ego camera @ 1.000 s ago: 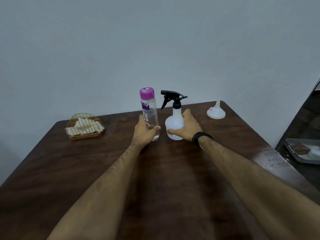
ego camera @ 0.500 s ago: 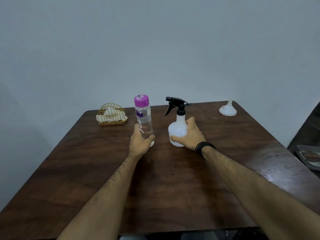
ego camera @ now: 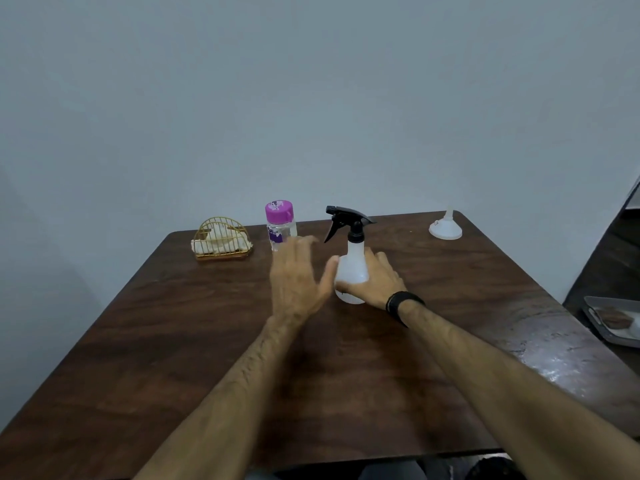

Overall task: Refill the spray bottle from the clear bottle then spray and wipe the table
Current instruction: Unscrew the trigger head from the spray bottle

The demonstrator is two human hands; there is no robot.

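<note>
A clear bottle (ego camera: pixel 281 226) with a pink-purple cap stands upright on the dark wooden table (ego camera: pixel 173 341). My left hand (ego camera: pixel 298 282) hovers in front of it, fingers spread, holding nothing and hiding the bottle's lower half. To its right stands a white spray bottle (ego camera: pixel 351 271) with a black trigger head. My right hand (ego camera: pixel 375 282) wraps around its body from the right side. A white funnel (ego camera: pixel 445 228) sits upside down at the table's far right corner.
A gold wire basket (ego camera: pixel 221 240) holding folded pale cloths sits at the far left of the table. A grey tray (ego camera: pixel 613 323) with a brown item lies on a dark surface off the right edge. A plain wall rises behind the table.
My left hand has let go of the clear bottle and drifted right toward the spray bottle, fingers opening. The right hand keeps its grip on the spray bottle.
</note>
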